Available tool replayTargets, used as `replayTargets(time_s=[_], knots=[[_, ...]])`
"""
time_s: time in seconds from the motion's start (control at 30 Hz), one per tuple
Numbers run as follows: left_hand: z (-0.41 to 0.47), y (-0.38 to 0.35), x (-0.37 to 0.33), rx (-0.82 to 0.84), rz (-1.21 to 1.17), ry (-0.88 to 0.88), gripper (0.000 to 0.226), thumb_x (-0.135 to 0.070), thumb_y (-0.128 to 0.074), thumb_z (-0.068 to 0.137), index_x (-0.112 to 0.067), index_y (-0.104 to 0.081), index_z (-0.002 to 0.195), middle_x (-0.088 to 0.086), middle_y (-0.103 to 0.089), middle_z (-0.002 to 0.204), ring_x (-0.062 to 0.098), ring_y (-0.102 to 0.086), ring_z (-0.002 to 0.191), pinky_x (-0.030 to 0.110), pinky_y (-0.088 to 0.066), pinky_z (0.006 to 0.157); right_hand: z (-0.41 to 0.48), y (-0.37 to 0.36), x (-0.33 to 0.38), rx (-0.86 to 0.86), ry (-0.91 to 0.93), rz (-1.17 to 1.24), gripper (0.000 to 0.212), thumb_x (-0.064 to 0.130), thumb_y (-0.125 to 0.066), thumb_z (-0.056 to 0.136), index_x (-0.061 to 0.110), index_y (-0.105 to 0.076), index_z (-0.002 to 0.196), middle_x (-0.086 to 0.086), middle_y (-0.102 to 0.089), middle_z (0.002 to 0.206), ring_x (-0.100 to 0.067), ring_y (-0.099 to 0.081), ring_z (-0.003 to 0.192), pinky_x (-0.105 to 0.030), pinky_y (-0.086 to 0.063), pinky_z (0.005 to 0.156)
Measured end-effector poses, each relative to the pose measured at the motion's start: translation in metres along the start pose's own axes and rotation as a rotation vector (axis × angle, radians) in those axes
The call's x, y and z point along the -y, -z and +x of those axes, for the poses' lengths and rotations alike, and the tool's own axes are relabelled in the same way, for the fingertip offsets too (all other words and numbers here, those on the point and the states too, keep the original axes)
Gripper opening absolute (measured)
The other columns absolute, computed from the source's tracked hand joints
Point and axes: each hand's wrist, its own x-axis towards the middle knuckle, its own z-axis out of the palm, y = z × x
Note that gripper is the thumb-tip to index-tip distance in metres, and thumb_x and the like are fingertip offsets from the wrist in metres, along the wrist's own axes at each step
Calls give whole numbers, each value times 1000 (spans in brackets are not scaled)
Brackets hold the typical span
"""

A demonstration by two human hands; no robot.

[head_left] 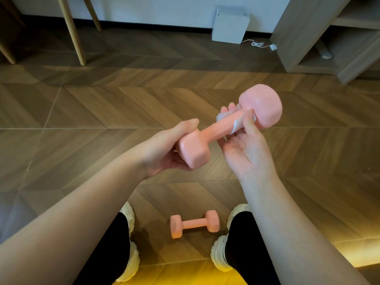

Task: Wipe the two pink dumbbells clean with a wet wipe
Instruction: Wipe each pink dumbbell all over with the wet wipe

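Note:
I hold one pink dumbbell [216, 128] in the air in front of me, tilted with its far head up to the right. My left hand [164, 149] grips its near head from below and behind. My right hand [244, 147] wraps a white wet wipe [235, 125] around the handle just below the far head, thumb on top. The second pink dumbbell [194, 223] lies on the wooden floor between my feet.
My white shoes [221, 256] and black-clad legs flank the floor dumbbell. Wooden chair legs [72, 31] stand at the far left. A white box [230, 25] with a cable leans on the wall, and a grey shelf unit [320, 38] stands far right.

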Motion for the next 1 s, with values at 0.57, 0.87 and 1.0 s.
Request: replayTargets(time_s=[0.57,0.87,1.0], knots=[[11,-7,16,-60,-107,-12,88,-68,-68,65,-19,-51,137,11,-67,115,23,-73,87,42,-60,68,5,4,10,-140,77,63,24,25,-56,99,7,-62,113,-11,-76,105,-26,-71,105,-44,-50,102],[9,-3,13,-142,291,-502,61,-43,-73,74,-24,-49,127,-7,-61,115,9,-63,100,26,-56,80,4,1,9,-110,50,129,32,26,-48,102,1,-60,118,-14,-71,111,-25,-65,115,-42,-50,101],[8,9,15,-150,961,-972,80,-30,-82,74,-16,-40,140,1,-46,136,13,-48,127,30,-47,99,3,2,10,-98,33,103,33,28,-47,103,1,-61,116,-11,-74,97,-25,-70,104,-40,-56,89]])
